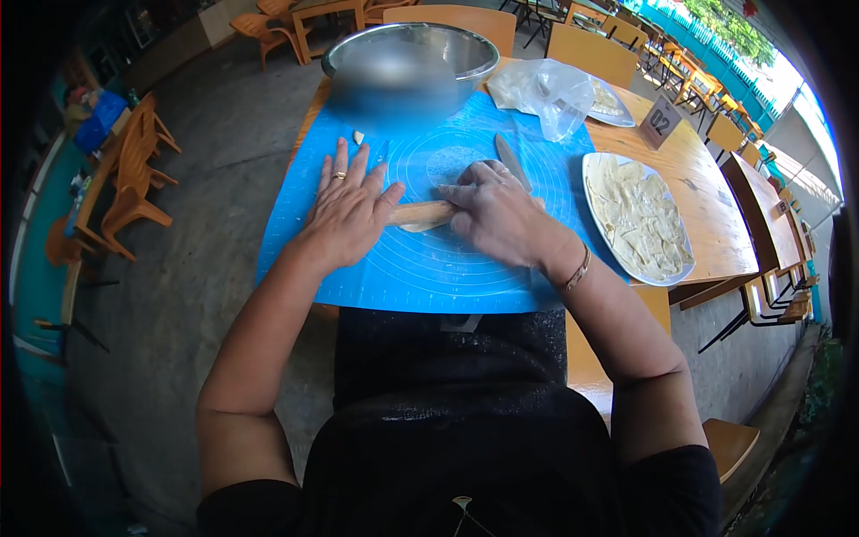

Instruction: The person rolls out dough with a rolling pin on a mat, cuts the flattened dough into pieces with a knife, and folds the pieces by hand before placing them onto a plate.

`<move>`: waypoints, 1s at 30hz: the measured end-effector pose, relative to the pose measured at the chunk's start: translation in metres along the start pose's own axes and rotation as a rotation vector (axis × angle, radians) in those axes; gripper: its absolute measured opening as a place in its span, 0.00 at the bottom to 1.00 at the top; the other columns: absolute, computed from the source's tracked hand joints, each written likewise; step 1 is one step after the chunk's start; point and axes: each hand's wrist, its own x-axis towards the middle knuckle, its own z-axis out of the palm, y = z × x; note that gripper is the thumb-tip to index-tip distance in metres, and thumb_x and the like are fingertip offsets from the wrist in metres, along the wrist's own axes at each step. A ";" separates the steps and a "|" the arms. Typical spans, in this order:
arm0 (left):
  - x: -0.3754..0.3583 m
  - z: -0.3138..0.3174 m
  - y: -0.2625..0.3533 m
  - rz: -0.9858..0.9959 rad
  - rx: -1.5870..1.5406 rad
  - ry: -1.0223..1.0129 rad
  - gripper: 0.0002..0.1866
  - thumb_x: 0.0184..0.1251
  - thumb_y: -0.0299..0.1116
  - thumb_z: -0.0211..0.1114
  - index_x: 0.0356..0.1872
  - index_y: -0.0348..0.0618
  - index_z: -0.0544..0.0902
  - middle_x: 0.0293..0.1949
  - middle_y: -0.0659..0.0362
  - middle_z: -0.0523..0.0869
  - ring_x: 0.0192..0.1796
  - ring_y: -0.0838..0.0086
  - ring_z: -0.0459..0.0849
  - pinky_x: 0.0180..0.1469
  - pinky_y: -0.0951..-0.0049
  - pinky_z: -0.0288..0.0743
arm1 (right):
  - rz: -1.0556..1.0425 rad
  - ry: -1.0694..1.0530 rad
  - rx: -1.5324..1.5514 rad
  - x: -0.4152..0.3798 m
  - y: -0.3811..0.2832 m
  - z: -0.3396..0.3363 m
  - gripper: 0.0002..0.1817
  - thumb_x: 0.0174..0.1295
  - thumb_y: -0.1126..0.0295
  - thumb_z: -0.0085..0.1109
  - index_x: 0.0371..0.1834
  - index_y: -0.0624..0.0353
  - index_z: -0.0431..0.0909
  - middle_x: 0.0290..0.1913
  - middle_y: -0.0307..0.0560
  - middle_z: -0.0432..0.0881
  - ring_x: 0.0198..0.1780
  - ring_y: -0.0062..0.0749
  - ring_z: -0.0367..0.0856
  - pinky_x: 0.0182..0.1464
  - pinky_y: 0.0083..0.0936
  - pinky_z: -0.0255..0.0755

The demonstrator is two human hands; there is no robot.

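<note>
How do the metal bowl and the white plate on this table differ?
The bowl is deep, shiny steel and stands at the far edge of the blue mat; the plate is shallow, white and sits right of the mat on bare wood. The plate holds flat pale dough pieces; the bowl's contents cannot be seen. Both are round and untouched by either hand.

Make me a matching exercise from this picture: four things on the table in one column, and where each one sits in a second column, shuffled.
Things:
1. rolling pin
2. metal bowl
3. white plate of dough pieces
4. knife

Places:
A. at the far end of the blue mat
B. on the bare wood to the right of the mat
C. under the left hand and right hand
D. on the mat, just beyond the right hand

Pairs: 1-C, 2-A, 3-B, 4-D
</note>
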 end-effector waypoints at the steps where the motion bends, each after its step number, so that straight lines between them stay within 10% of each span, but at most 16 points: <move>1: 0.001 0.001 0.000 -0.016 0.092 -0.046 0.34 0.81 0.55 0.34 0.75 0.40 0.63 0.80 0.44 0.47 0.82 0.49 0.33 0.80 0.51 0.30 | 0.002 0.000 -0.002 0.007 0.003 -0.003 0.19 0.67 0.63 0.50 0.52 0.64 0.83 0.49 0.60 0.79 0.53 0.53 0.76 0.64 0.45 0.68; 9: -0.005 -0.001 0.004 -0.094 0.129 -0.115 0.35 0.81 0.55 0.32 0.77 0.40 0.56 0.80 0.44 0.45 0.82 0.52 0.31 0.80 0.51 0.24 | 0.248 -0.100 -0.208 0.032 0.000 0.024 0.42 0.74 0.36 0.24 0.77 0.60 0.59 0.76 0.73 0.54 0.79 0.70 0.42 0.78 0.56 0.39; 16: -0.020 -0.004 0.007 -0.033 0.119 -0.121 0.36 0.80 0.55 0.35 0.77 0.37 0.55 0.79 0.42 0.48 0.82 0.50 0.34 0.80 0.50 0.26 | 0.284 -0.154 -0.214 0.019 -0.014 0.022 0.43 0.74 0.35 0.23 0.78 0.60 0.56 0.76 0.74 0.53 0.79 0.70 0.44 0.78 0.55 0.41; 22: -0.023 0.000 0.006 0.020 0.158 -0.071 0.37 0.80 0.55 0.39 0.77 0.36 0.54 0.78 0.38 0.49 0.81 0.46 0.36 0.79 0.46 0.28 | 0.060 0.003 0.111 0.010 0.017 -0.001 0.38 0.73 0.41 0.42 0.69 0.68 0.67 0.66 0.73 0.71 0.72 0.62 0.65 0.74 0.49 0.58; 24: -0.023 0.001 0.006 0.022 0.161 -0.071 0.37 0.80 0.55 0.39 0.77 0.36 0.53 0.78 0.38 0.49 0.81 0.46 0.36 0.79 0.45 0.28 | 0.517 -0.187 -0.061 0.019 0.025 -0.035 0.30 0.67 0.52 0.59 0.56 0.73 0.74 0.54 0.70 0.81 0.58 0.56 0.81 0.62 0.46 0.73; 28: -0.021 0.004 0.003 0.063 0.128 -0.040 0.39 0.79 0.57 0.37 0.76 0.32 0.56 0.77 0.34 0.51 0.81 0.42 0.38 0.78 0.42 0.27 | 0.535 -0.295 -0.238 0.014 0.061 -0.045 0.28 0.57 0.56 0.70 0.51 0.70 0.77 0.43 0.60 0.85 0.46 0.54 0.85 0.50 0.44 0.76; 30: -0.020 0.004 0.003 0.063 0.118 -0.037 0.39 0.79 0.57 0.37 0.76 0.33 0.56 0.77 0.34 0.52 0.81 0.42 0.38 0.78 0.41 0.27 | 0.751 -0.565 0.182 0.021 0.067 -0.048 0.29 0.51 0.57 0.72 0.50 0.68 0.79 0.43 0.62 0.85 0.47 0.53 0.84 0.52 0.40 0.76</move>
